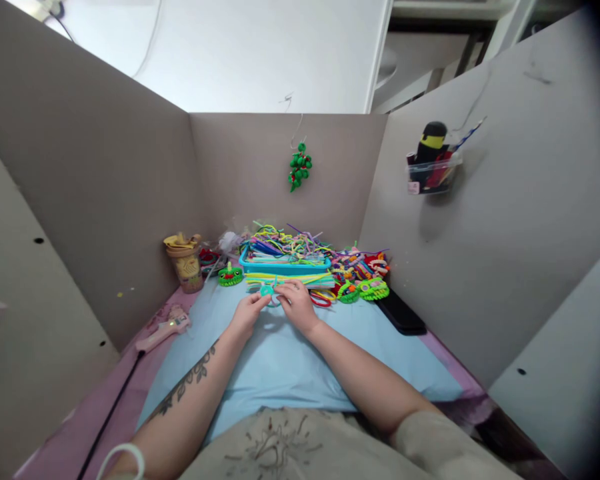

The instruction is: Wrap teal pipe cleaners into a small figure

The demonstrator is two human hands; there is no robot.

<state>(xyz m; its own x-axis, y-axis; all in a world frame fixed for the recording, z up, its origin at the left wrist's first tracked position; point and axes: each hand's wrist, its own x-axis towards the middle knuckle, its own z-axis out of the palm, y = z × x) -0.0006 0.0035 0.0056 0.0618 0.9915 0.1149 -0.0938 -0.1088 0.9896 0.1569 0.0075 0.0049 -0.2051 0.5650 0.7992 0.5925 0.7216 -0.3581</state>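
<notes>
The left hand point(247, 313) and right hand point(299, 307) pinch a small turquoise piece point(267, 291) just nearer than the blue tray point(286, 269). Above and right of the tray, a clear holder point(434, 190) bears a pinkish label point(413, 188), too small to read.

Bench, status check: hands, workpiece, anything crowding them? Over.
Left hand pinching small teal piece. Right hand fingering its far side, grip unclear. Colored strips close behind; pink glue gun off left.

Just one cam, worn on the head, facing forward and down. It's pretty close above the worktop point(275, 360).
</notes>
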